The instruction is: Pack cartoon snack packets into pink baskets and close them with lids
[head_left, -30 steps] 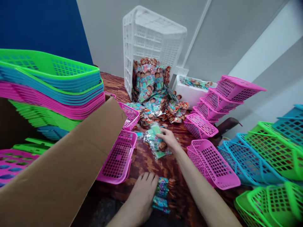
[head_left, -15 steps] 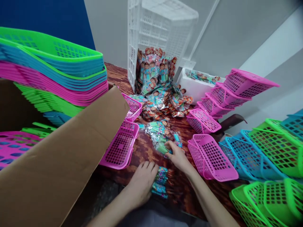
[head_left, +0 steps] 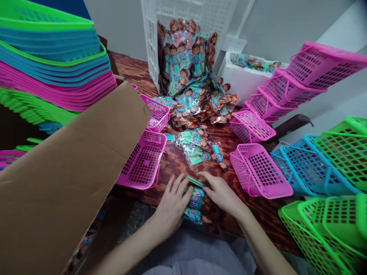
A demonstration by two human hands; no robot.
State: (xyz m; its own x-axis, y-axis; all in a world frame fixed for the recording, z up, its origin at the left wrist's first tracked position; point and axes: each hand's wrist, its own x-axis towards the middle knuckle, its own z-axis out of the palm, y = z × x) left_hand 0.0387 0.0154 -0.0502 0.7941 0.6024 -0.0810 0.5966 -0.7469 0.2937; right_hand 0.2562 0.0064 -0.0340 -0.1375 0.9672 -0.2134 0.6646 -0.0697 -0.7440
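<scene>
A: What lies nearest?

B: A row of packets (head_left: 197, 198) on the table (head_left: 173, 162), between the two hands. They sit tight together, running from near to far, bright blue with small brown-haired figure heads toward the right and pale green at the far end.

A: And the fingers?

B: On the left hand (head_left: 173, 204) they are slightly spread and laid along the row's left side. On the right hand (head_left: 221, 193) they curve in at the far end, thumb and forefinger around the pale green edge; I can't tell whether they pinch it.

A: Any writing?

B: Bold, coloured letters on the blue. One bit looks like "ICI", but the whole word is too blurred.

A: Farther off?

B: Loose packets (head_left: 192, 147) in clear, shiny wrap, showing pale green strips and more bold lettering I can't read. A pink basket stands at left (head_left: 146, 163), another at right (head_left: 277, 188). Beyond is a large pile of packets (head_left: 190, 99), figures in blue tops, spilling from a white crate (head_left: 151, 46). Right of that, a white box (head_left: 245, 81) holds more.
</scene>
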